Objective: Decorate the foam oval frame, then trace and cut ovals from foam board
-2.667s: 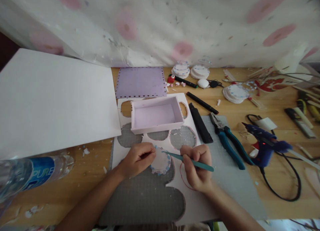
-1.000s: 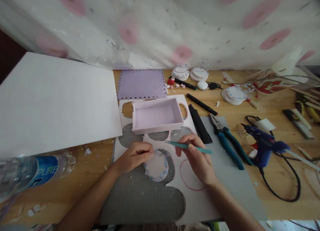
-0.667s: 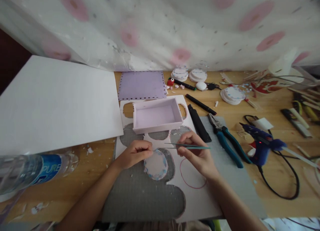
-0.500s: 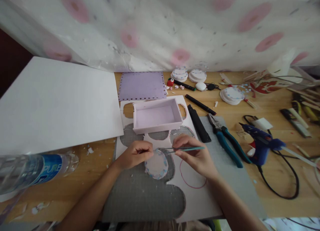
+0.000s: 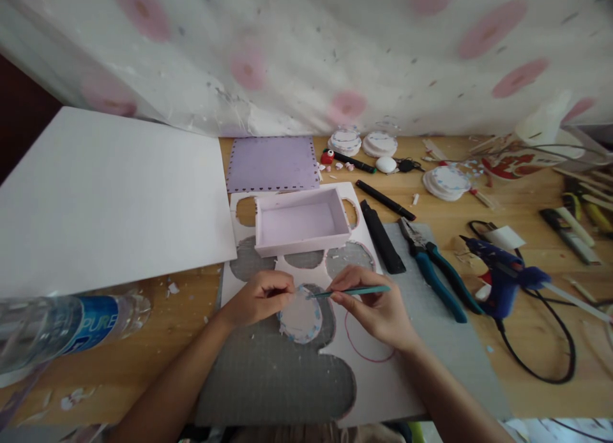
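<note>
A round white disc (image 5: 301,318) with blue-tinted flecks along its rim lies on the grey cutting mat (image 5: 268,379). My left hand (image 5: 265,297) is closed in a pinch at the disc's upper left edge; what sits between its fingertips is hidden. In my right hand (image 5: 371,302) are slim teal tweezers (image 5: 322,295), their tips pointing left over the disc's upper part. White foam board (image 5: 383,385) with round cut-outs and a pink drawn circle lies under my right hand. Just beyond both hands stands an open pale pink box (image 5: 301,242).
Right of the hands lie a black tube (image 5: 382,239), teal-handled pliers (image 5: 433,270) and a blue glue gun (image 5: 502,274) with its cable. A water bottle (image 5: 62,328) and a large white board (image 5: 115,207) are on the left. Decorated discs (image 5: 446,181) stand stacked behind.
The tweezers have turned so their prongs appear as one line, and their tips have dropped slightly onto the disc's upper area. My left hand has barely moved.
</note>
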A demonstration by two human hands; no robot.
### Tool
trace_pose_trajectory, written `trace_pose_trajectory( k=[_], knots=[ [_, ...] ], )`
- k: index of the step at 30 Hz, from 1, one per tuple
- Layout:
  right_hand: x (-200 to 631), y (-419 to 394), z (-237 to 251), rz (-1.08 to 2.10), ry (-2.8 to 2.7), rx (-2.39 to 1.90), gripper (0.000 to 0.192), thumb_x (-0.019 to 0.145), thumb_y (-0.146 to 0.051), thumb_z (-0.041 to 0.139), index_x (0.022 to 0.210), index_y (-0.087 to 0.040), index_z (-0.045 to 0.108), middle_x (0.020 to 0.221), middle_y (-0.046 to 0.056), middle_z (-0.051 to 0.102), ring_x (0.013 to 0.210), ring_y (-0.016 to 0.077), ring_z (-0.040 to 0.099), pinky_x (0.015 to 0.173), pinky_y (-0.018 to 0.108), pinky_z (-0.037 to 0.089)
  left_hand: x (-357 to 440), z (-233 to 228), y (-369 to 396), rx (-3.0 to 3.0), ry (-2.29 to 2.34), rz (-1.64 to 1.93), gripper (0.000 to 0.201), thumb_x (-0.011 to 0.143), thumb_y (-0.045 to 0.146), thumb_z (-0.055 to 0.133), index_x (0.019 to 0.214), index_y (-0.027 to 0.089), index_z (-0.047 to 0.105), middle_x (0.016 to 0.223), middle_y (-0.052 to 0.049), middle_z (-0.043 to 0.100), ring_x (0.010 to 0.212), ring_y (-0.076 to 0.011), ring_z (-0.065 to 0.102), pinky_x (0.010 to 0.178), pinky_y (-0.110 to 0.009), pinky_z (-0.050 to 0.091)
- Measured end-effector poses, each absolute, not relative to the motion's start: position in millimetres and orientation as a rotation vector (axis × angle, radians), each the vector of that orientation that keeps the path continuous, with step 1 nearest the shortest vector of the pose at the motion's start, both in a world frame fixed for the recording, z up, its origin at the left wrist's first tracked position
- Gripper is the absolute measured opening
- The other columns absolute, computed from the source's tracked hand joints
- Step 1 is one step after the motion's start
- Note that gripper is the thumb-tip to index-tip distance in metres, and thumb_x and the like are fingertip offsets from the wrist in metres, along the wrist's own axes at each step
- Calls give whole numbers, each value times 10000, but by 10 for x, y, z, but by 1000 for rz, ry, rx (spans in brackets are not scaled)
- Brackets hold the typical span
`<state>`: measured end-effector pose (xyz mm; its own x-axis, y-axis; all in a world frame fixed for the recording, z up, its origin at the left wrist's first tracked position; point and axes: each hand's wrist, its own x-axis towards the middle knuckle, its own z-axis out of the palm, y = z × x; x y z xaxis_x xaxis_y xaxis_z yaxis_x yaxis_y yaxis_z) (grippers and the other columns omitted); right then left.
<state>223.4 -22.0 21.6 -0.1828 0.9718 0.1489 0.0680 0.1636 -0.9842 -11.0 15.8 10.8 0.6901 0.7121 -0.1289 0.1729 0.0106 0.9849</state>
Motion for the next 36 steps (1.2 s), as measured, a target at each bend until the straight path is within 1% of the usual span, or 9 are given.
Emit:
trace_pose_trajectory(
  k=[4, 12, 20, 28, 36],
  knots=[
    [2220, -213, 216, 1206, -1431, -1090, 66, 811, -227, 705, 777, -203, 654, 756, 42, 696, 714, 169, 655, 621, 277, 524, -124, 86, 165, 1567, 727, 488, 259, 873, 214, 500, 624, 148, 472, 614, 28, 414, 569, -93, 387, 538, -226, 275],
    [2192, -216, 187, 1192, -1413, -1087, 53, 806, -190, 705, 785, -214, 662, 755, 23, 686, 709, 148, 642, 624, 249, 515, -117, 99, 174, 1601, 705, 487, 251, 869, 180, 495, 621, 148, 475, 613, 29, 414, 583, -96, 395, 548, -224, 278],
    [2196, -217, 159, 1202, -1407, -1081, 44, 814, -183, 696, 803, -215, 668, 771, 27, 686, 733, 154, 644, 641, 257, 517, -123, 114, 174, 1619, 704, 471, 242, 869, 191, 498, 631, 145, 503, 609, 26, 427, 580, -100, 415, 544, -219, 291],
    [2202, -219, 158, 1190, -1429, -1075, 51, 823, -191, 691, 813, -222, 652, 787, 18, 682, 747, 151, 636, 664, 263, 507, -117, 102, 171, 1617, 716, 460, 260, 876, 204, 501, 623, 146, 496, 614, 22, 430, 582, -100, 411, 541, -221, 289],
    [2254, -191, 200, 1096, -1464, -1033, 81, 823, -153, 680, 830, -228, 650, 793, 11, 665, 738, 139, 621, 659, 258, 495, -112, 98, 162, 1563, 745, 466, 247, 869, 207, 503, 630, 146, 497, 624, 21, 439, 579, -98, 419, 536, -216, 304]
  ],
)
